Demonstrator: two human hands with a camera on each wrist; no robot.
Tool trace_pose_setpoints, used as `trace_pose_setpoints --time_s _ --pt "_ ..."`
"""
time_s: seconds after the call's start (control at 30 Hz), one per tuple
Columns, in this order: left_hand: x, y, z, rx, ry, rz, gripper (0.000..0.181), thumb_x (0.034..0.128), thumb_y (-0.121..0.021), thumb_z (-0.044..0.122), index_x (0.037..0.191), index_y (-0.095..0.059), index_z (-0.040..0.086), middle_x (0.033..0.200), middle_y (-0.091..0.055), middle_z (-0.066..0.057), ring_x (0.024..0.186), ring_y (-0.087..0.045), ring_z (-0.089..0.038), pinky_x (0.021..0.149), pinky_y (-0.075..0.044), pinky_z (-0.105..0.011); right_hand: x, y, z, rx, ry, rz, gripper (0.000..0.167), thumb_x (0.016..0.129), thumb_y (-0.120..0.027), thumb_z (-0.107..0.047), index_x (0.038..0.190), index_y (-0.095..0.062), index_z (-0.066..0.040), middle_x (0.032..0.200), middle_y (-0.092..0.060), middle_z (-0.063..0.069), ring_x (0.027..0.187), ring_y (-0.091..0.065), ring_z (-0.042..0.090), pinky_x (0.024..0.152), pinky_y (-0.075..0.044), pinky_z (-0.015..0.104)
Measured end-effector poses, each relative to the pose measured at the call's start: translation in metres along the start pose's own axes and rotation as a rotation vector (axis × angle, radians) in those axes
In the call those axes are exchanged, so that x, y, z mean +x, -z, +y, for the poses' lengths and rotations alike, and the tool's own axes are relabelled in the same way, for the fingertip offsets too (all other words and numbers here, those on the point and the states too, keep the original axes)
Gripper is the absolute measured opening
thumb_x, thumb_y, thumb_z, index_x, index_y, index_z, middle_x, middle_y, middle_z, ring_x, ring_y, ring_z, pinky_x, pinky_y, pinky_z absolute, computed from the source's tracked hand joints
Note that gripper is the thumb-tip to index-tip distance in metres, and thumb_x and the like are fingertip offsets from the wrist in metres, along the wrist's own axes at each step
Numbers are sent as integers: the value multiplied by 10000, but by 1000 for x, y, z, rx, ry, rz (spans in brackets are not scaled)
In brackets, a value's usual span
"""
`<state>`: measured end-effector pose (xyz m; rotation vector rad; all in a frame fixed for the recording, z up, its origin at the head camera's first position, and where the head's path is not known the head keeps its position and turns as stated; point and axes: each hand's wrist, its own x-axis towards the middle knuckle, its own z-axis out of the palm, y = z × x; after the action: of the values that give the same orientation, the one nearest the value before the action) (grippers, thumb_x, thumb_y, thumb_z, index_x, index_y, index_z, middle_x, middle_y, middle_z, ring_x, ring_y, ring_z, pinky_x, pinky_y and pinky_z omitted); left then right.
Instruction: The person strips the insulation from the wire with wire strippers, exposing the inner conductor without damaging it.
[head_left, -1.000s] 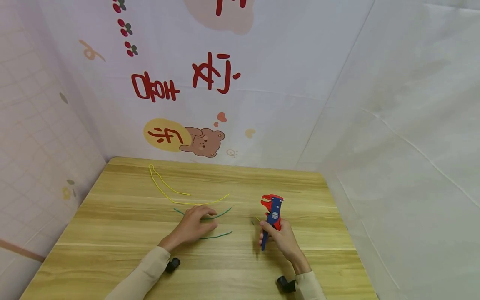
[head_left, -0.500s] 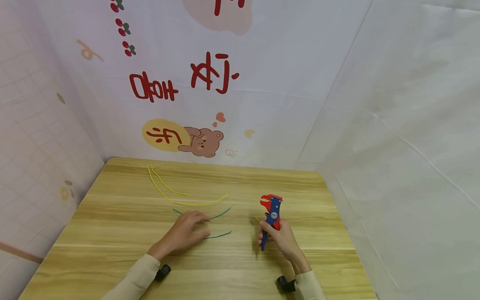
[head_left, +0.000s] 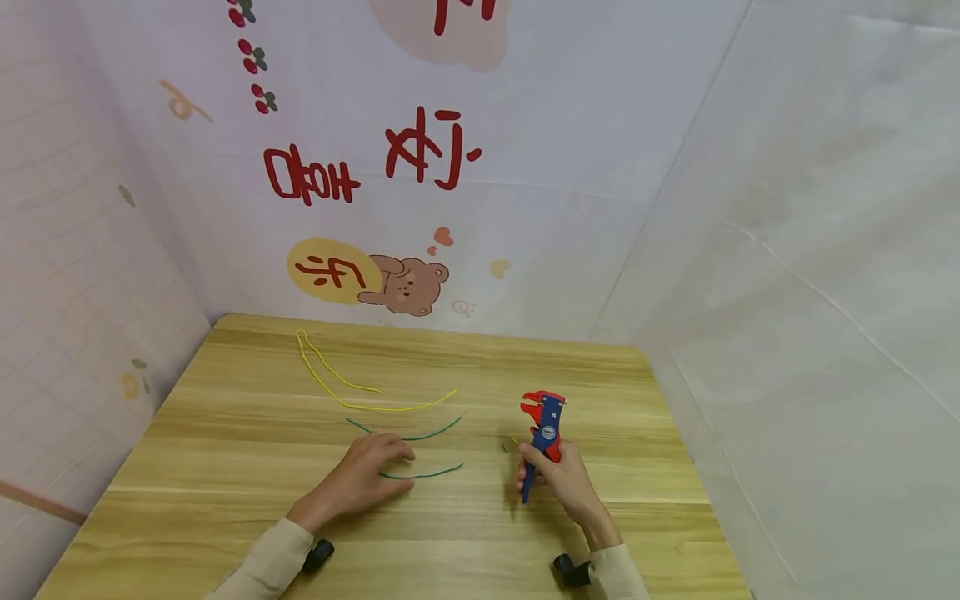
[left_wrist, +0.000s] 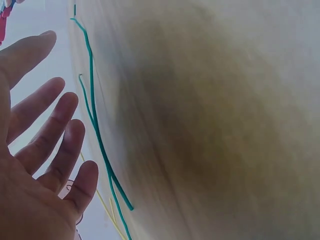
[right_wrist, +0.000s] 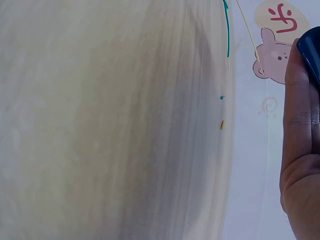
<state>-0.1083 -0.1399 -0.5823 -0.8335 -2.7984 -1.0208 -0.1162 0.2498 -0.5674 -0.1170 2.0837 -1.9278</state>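
Thin green wires [left_wrist: 94,117] curve beside the spread left hand [head_left: 367,472]; the right hand [head_left: 567,477] grips pliers [head_left: 551,413] nearer the wood-grained worktop's [head_left: 450,542] right edge.

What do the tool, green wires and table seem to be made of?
Tool: probably painted metal or hard plastic, judging by its even red and blue.
Green wires: likely smooth plastic over metal; a thin pale strand pokes from one end.
Table: wood or wood-look laminate, from its streaked grain.

Blue handle [right_wrist: 311,49] — in right hand [right_wrist: 301,140].
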Motion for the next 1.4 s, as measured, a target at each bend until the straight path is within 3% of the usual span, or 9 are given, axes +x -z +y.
trace_pose_setpoints --time_s 0.27,0.47,0.67,0.93,1.1,1.4 --pt "-5 -4 0 -9 -3 -35 357 944 -935 311 1240 -815 152 1344 -785 -74 1298 -672 -359 1105 -484 -648 -1 0 0 -6 -9 0 522 1169 -659 -282 1331 -532 198 873 -748 98 743 -814 231 810 -716 493" --pt "-5 -4 -4 13 -24 -73 326 968 -915 323 1243 -837 164 1234 -770 32 1235 -648 -277 1073 -479 -586 -1 0 2 6 -8 -3 525 1157 -682 -328 1306 -556 160 873 -748 102 744 -813 235 801 -717 468" --pt "-5 -4 -6 2 -51 -73 251 984 -899 287 1206 -857 178 1110 -744 86 1158 -635 -215 1005 -469 -512 -2 1 3 6 -10 0 547 1152 -689 -345 1320 -552 157 882 -752 117 752 -813 242 805 -716 465" --pt "-4 -6 -4 -7 -31 -68 104 989 -892 262 1078 -840 278 1046 -730 139 1094 -635 -142 994 -458 -489 -2 0 2 0 -25 12 571 1144 -699 -368 1342 -546 145 880 -756 109 759 -814 243 804 -715 446" --pt "-3 -7 -2 6 -14 -46 117 974 -908 232 1018 -810 277 1019 -735 142 1031 -654 -116 948 -434 -429 -2 0 2 0 -28 13 577 1144 -698 -363 1348 -539 153 877 -758 102 756 -812 237 803 -715 441" --pt "0 -6 -1 -25 20 -73 166 981 -894 197 914 -765 278 913 -687 175 907 -610 -51 902 -370 -366 -3 -2 -2 2 -32 19 491 1142 -703 -352 1326 -570 84 876 -758 100 753 -811 234 802 -715 445"
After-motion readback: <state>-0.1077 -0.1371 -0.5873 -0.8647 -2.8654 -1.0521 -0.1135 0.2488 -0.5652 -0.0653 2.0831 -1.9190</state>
